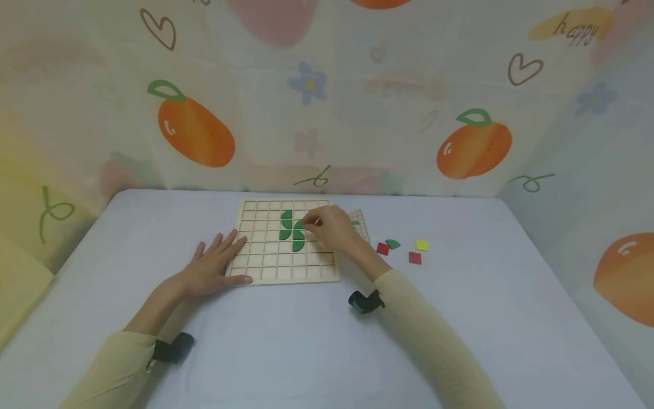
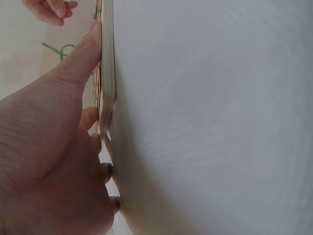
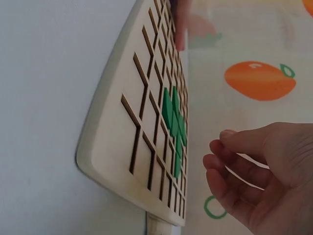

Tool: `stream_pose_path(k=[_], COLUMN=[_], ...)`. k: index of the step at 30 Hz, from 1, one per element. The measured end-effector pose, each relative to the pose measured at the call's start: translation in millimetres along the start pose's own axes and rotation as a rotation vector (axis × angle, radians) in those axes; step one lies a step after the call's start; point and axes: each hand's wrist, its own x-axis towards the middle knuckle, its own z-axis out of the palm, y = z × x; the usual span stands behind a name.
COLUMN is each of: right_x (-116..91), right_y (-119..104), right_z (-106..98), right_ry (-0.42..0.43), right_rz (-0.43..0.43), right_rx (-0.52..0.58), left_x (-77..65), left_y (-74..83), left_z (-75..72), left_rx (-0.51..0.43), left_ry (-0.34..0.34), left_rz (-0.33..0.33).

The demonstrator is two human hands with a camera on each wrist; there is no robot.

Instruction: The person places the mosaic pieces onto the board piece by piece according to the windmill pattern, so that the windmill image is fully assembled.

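A square wooden grid board (image 1: 265,267) lies on the white table. Several green quarter-circle pieces (image 1: 298,246) sit in cells near its middle and upper part. My left hand (image 1: 212,267) rests spread at the board's left side, fingers over the edge and thumb at the front left corner. Over the green pieces hovers my right hand (image 1: 329,227), fingers loosely bent with thumb and fingertips close together. In the right wrist view no piece shows between the right hand's fingers (image 3: 215,164), which are apart from the board there.
Partly behind my right hand, a small card with a grid (image 1: 360,226) lies right of the board. Farther right are a red square (image 1: 382,249), a loose green quarter-circle (image 1: 393,244), a second red square (image 1: 415,258) and a yellow square (image 1: 422,245). A printed curtain (image 1: 337,142) hangs behind the table.
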Motion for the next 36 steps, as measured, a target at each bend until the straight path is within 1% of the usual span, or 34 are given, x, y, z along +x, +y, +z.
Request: stream_pose_path(k=[4,10,14,17,23,27,33,36], right_x=[-4.6,-12.8,-19.1,-24.2,-31.7,-37.5,-47.9,-52.1], right_y=[5.2,20.6,33.4,43.0,58.5,68.0,79.8,86.5], right_z=[-9.4,-20.5,-28.0,-34.9,-45.3,-49.2,-55.5,-59.8], right_ry=[-0.007,0.003,0.019,0.029,0.023,0.03,0.03,0.01], right_rz=[0.015,0.043,0.066,0.066,0.058,0.061,0.132,0.162], right_rx=[-0.002,-0.02,0.021,0.05,0.008,-0.02,-0.086,-0.074], left_x=[1.3,4.8,3.7,1.8,-0.8,-0.6,0.1,0.4], left_y=[-3.2,-8.0,-6.7,-3.1,5.8,6.0,5.5,5.1], left_z=[1.3,3.7,2.7,0.8,-4.7,-4.4,-3.4,-3.1], left_rx=[0.004,0.031,0.031,0.026,0.033,0.043,0.043,0.038], left_ry=[-0.014,-0.057,-0.06,-0.054,-0.056,-0.059,-0.058,-0.058], left_rz=[-0.002,-0.045,-0.059,-0.055,-0.045,-0.05,-0.053,-0.056])
